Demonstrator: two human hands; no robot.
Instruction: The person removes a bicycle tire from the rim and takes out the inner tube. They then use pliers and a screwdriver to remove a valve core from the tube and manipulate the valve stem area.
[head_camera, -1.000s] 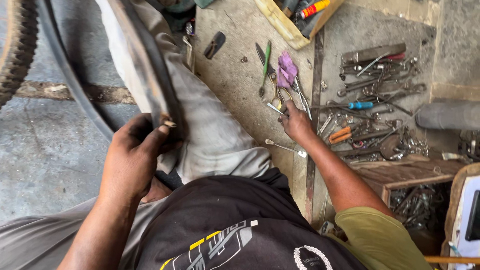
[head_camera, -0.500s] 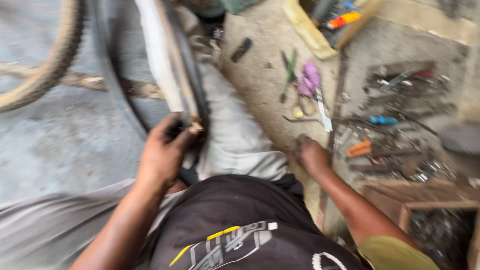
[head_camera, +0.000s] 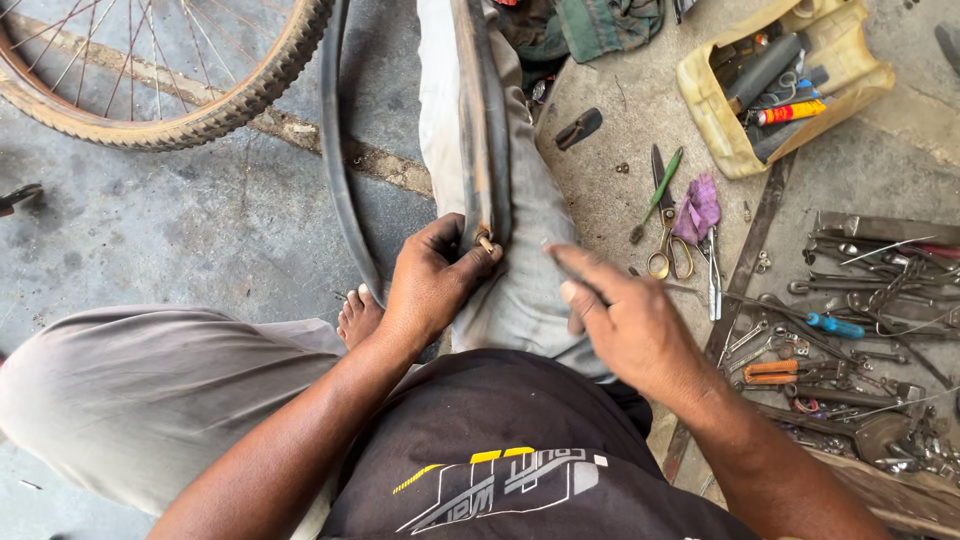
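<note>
The left hand (head_camera: 432, 285) is clamped on a black inner tube (head_camera: 482, 120) that lies along the person's grey-trousered leg, with thumb and fingers pinching it right at the small brass valve (head_camera: 487, 242), which pokes out between the fingertips. The right hand (head_camera: 625, 320) hovers just beside the left, over the same leg, fingers loosely spread and pointing toward the valve; a thin dark tool seems to lie under the fingers, but whether the hand grips it cannot be told. The two hands are apart, not touching. A second black loop of rubber (head_camera: 338, 150) curves away past the left hand, and beyond it a bicycle wheel (head_camera: 200, 95) with a tan tyre lies on the concrete floor (head_camera: 180, 230). A bare foot (head_camera: 358, 315) shows just below the left wrist. On the floor beyond the right hand lie scissors (head_camera: 668, 245) with yellow handles, a green-handled tool (head_camera: 660, 190) and a purple rag (head_camera: 698, 208). Farther off on that side sits a yellowish tray (head_camera: 720, 120) of tools, and a heap of spanners (head_camera: 860, 290) spreads out to the far right of the right hand.
</note>
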